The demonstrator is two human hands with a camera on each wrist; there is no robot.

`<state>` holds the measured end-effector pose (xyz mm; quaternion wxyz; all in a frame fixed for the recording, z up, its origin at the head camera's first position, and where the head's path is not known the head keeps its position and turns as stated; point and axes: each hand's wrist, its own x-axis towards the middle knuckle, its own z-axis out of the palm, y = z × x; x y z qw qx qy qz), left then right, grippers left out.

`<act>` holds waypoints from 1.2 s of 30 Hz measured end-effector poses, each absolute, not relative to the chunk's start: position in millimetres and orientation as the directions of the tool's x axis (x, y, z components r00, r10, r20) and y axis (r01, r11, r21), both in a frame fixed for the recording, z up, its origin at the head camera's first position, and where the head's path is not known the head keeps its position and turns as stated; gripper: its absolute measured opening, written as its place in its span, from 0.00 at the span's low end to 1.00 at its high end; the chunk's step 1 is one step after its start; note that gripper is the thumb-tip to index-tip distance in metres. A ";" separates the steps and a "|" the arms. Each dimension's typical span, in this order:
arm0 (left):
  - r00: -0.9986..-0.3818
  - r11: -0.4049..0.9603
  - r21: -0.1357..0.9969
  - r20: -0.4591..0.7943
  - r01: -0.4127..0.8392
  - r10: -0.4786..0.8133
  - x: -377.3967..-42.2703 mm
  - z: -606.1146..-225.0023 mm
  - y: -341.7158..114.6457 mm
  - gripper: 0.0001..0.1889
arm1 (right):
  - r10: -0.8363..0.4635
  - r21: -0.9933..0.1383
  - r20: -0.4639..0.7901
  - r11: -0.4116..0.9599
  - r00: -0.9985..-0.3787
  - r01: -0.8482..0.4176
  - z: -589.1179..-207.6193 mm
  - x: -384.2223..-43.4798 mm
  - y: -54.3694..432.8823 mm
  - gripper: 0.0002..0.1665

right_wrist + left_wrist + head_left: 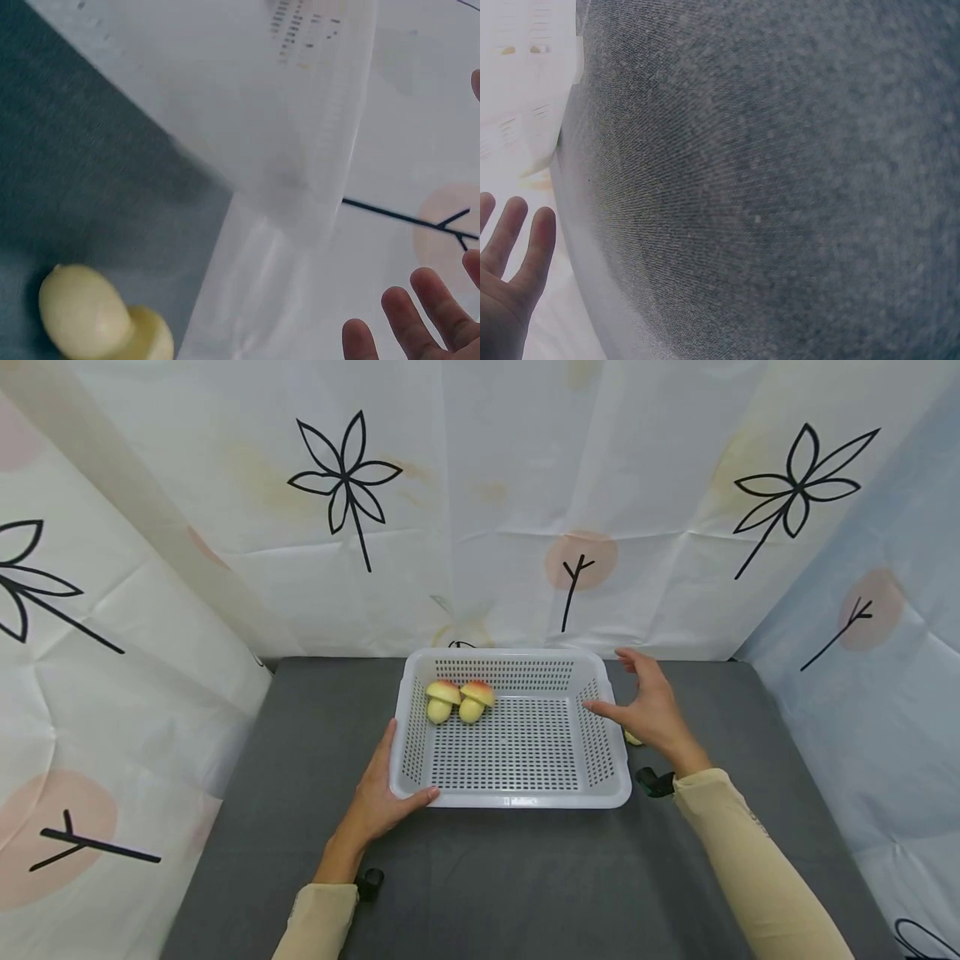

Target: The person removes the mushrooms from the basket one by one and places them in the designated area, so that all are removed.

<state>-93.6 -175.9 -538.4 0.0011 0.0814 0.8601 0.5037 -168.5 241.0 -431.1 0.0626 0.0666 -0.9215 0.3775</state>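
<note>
Touching the basket (517,800), looks like: your left hand (379,795), straight-fingered | right hand (651,708): spread wide, empty | two mushrooms (474,695) inside

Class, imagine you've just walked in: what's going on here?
A person is working at a gray table with a white perforated basket. The left hand is at its near left corner; the right hand is spread at its right side, holding nothing. Two mushroom-shaped pieces sit inside, toward the left. Another yellow piece lies outside on the right, partly hidden in the head view.
</note>
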 end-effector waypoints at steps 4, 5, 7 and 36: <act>-0.988 0.478 0.868 0.073 0.132 0.139 -93.6 -538.7 -176.0 0.67 | -0.118 -0.698 0.158 0.689 -0.980 -0.196 -430.6 -171.9 226.1 0.57; -0.988 0.479 0.868 0.073 0.132 0.140 -93.5 -538.8 -176.1 0.67 | -0.126 -0.703 0.152 0.684 -0.980 -0.196 -430.7 -172.5 222.2 0.57; -0.988 0.478 0.868 0.074 0.132 0.139 -93.6 -539.2 -176.3 0.67 | -0.140 -0.706 0.135 0.681 -0.981 -0.195 -431.5 -173.9 214.7 0.58; -0.984 0.510 0.845 0.102 0.162 0.143 -92.2 -536.9 -176.6 0.67 | -0.267 -0.741 -0.053 0.657 -0.962 -0.142 -468.8 -209.2 125.5 0.56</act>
